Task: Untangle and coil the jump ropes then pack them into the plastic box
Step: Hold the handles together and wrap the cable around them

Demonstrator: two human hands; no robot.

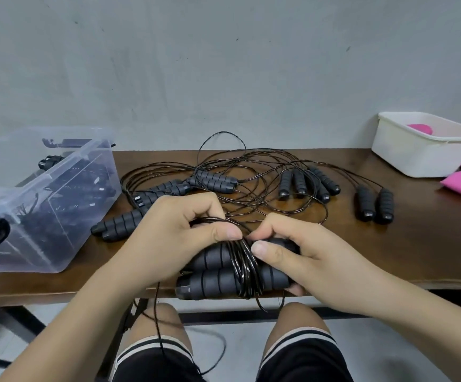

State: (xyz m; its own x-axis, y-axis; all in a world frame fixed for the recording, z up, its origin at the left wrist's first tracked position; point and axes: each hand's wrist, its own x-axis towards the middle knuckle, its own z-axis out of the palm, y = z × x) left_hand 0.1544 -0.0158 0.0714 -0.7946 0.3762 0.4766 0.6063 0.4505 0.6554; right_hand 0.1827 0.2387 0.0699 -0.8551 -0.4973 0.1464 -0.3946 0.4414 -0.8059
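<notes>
While the left hand [174, 230] pinches a bunch of cord loops and the right hand [287, 252] clamps a pair of foam handles [215, 274] side by side at the near edge of the worktop [389, 244], the step in hand looks like wrapping one rope's cord around its handles. A loose tail [157, 321] hangs toward the lap, so next comes winding it in and securing it, though where its end lies is hard to tell. Beyond the hands lies the tangled pile [251, 183]; the clear plastic box [44, 194], already holding ropes, stands left.
</notes>
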